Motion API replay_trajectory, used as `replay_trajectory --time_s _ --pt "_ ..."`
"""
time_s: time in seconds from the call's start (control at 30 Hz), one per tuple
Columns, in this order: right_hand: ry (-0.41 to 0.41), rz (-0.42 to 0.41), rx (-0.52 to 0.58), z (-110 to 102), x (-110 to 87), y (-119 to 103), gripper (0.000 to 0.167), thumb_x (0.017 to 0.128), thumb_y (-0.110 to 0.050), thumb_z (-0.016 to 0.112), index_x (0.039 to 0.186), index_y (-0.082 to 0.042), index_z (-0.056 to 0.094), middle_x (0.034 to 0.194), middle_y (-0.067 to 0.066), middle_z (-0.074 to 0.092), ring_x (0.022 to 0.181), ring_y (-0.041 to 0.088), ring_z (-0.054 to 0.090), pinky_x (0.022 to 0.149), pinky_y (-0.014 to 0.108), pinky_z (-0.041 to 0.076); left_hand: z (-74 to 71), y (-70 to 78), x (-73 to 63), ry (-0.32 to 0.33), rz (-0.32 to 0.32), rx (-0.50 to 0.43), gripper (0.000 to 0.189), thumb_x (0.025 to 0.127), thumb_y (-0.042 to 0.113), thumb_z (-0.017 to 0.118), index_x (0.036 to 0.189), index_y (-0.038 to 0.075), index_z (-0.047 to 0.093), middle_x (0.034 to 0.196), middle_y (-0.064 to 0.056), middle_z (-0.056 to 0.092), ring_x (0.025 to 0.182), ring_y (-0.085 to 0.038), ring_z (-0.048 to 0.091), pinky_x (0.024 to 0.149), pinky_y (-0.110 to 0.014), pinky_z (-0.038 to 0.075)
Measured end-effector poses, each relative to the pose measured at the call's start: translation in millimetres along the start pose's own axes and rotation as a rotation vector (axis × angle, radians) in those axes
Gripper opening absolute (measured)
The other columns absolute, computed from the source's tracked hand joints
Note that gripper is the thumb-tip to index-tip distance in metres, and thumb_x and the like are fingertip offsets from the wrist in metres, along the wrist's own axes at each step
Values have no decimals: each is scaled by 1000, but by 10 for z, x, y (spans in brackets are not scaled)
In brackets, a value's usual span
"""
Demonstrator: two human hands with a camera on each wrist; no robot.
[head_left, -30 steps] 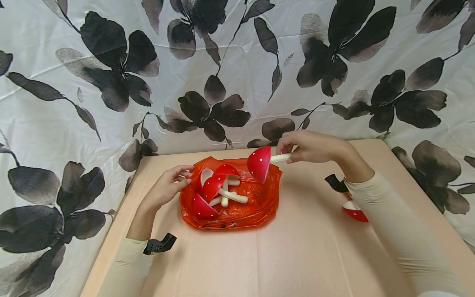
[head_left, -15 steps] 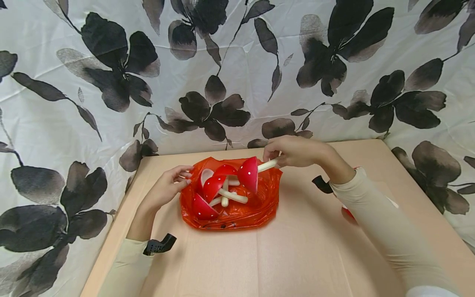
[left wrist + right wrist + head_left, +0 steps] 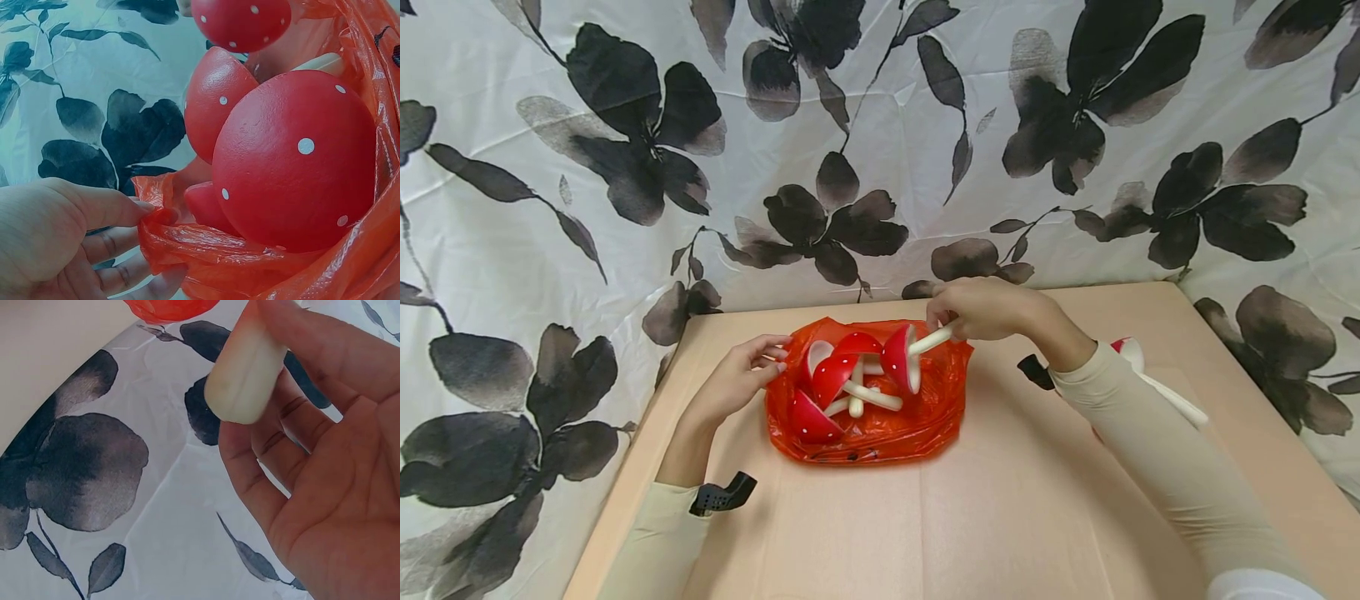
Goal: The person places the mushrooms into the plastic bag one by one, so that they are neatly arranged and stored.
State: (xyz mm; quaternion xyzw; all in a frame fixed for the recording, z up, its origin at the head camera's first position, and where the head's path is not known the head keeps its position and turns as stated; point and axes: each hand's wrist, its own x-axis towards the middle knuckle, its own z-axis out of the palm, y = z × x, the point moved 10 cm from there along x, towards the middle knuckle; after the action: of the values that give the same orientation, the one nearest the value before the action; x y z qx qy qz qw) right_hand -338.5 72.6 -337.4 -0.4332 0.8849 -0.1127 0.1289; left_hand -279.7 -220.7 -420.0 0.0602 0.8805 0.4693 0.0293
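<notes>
An orange-red plastic bag lies open on the table, holding several toy mushrooms with white-dotted red caps and pale stems. At its left rim, my left hand pinches the plastic between thumb and fingers. My right hand grips the end of another mushroom's stem; that mushroom's red cap points left and overlaps the right part of the bag's opening. In the right wrist view the pale stem shows between thumb and fingers.
Another mushroom lies on the table to the right, partly behind my right sleeve. A floral cloth hangs behind the table's far edge.
My right hand has moved left and slightly down with the mushroom, bringing its cap further over the bag. The left hand stays at the bag's rim.
</notes>
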Motion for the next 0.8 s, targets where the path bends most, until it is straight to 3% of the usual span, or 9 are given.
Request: replay_trajectory --time_s 0.33,0.53,0.67,0.8 --pt "1 -3 -43 17 44 33 18 85 -8 76 95 -23 76 90 -5 62 81 16 57 71 34 48 19 -12 22 9 9 -2 42 100 3 59 141 3 55 120 -22 64 99 -34 65 77 -31 59" --pt "58 -42 -30 -18 68 1 18 84 -6 72 99 -17 75 93 -4 64 81 17 58 72 34 51 18 19 11 8 16 1 41 99 3 60 139 5 57 118 -20 65 97 -32 65 77 -29 59" --pt "94 -61 21 -25 87 -17 22 85 -4 72 105 -14 72 96 -2 66 83 18 58 74 32 53 14 7 1 8 8 1 40 99 5 61 140 5 57 119 -20 64 98 -32 65 77 -30 59" --pt "114 -61 139 -5 121 -1 31 87 -2 71 117 -11 68 100 3 66 87 22 62 72 30 57 14 1 0 6 7 -1 41 99 6 61 140 5 56 120 -21 64 100 -33 65 78 -30 59"
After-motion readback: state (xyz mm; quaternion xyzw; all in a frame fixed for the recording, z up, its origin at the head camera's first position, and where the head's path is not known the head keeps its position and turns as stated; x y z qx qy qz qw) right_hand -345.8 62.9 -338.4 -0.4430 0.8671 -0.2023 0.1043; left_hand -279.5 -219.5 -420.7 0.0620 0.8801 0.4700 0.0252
